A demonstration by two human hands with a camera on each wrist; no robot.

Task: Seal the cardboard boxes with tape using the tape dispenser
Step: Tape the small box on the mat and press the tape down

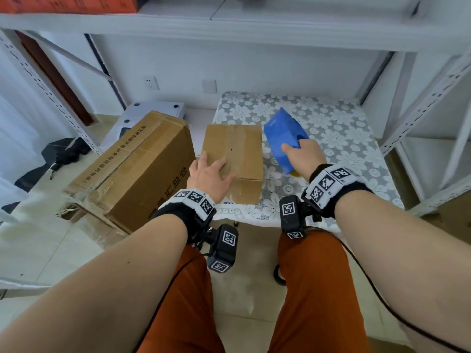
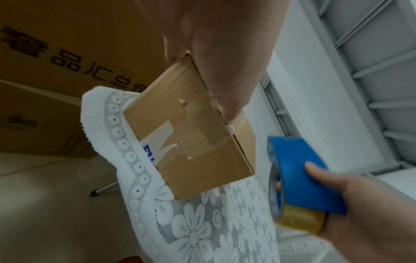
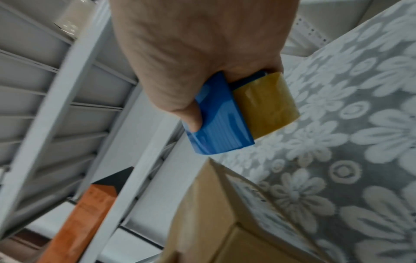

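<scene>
A small cardboard box (image 1: 238,149) (image 2: 193,147) (image 3: 216,218) lies on the lace-covered table (image 1: 331,128), with brown tape along its top seam. My left hand (image 1: 210,171) (image 2: 216,58) rests flat on the box's near left corner, fingers straight. My right hand (image 1: 302,155) (image 3: 193,58) grips a blue tape dispenser (image 1: 283,138) (image 2: 301,176) (image 3: 216,117) just right of the box, above the cloth. A roll of tan tape (image 2: 299,220) (image 3: 263,106) sits in the dispenser. The box hides the left fingertips in the left wrist view.
A large cardboard box (image 1: 132,169) (image 2: 67,44) stands on the floor left of the table. White metal shelving (image 1: 420,103) frames the table behind and to the right. An orange box (image 3: 83,220) sits on the shelf overhead. A black bag (image 1: 58,154) lies at far left.
</scene>
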